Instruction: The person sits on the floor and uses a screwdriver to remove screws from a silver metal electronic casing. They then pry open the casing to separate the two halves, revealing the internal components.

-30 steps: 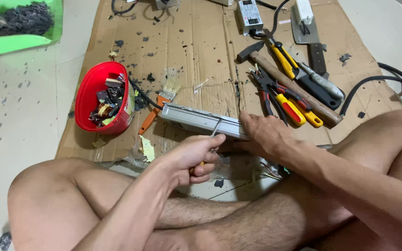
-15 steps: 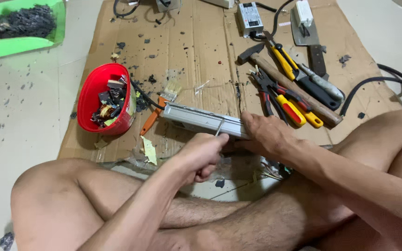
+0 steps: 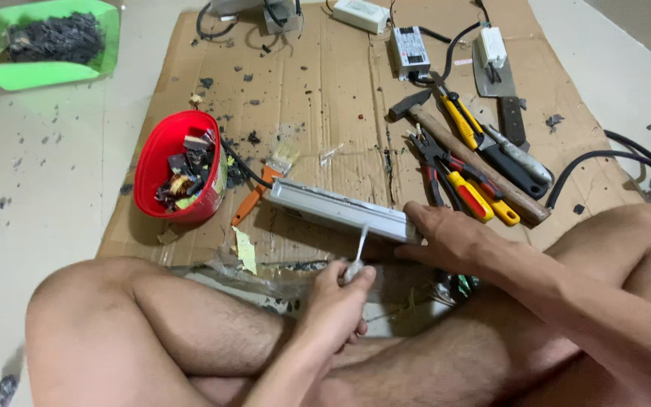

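Across the top of the frame, on the brown cardboard sheet (image 3: 325, 98) spread over the floor, lie several boxy electrical units: a white rectangular one (image 3: 359, 13) at top centre, a grey metal one with a pale label (image 3: 408, 51) just right of it, and a small white block (image 3: 492, 47) further right, resting against a cleaver (image 3: 500, 89). At upper left a green dustpan (image 3: 47, 45) holds dark rubble. Left of centre stands a red bowl (image 3: 169, 167) full of small broken parts, with an orange-handled brush (image 3: 259, 188) just beside it. Right of centre sit a wooden-handled hammer (image 3: 476, 169) and pliers with red and yellow grips (image 3: 465, 188).

At the middle of the frame lies the long grey metal casing (image 3: 340, 209), narrow and rectangular, tilted so that its left end sits higher in the frame than its right. The right hand (image 3: 446, 237) rests on its right end, fingers laid flat and close together along the edge. Below it, the left hand (image 3: 340, 298) has its fingers curled tight round the pale handle of a thin metal tool (image 3: 359, 249), whose tip meets the near side of the casing. Crossed bare legs fill the bottom of the frame.
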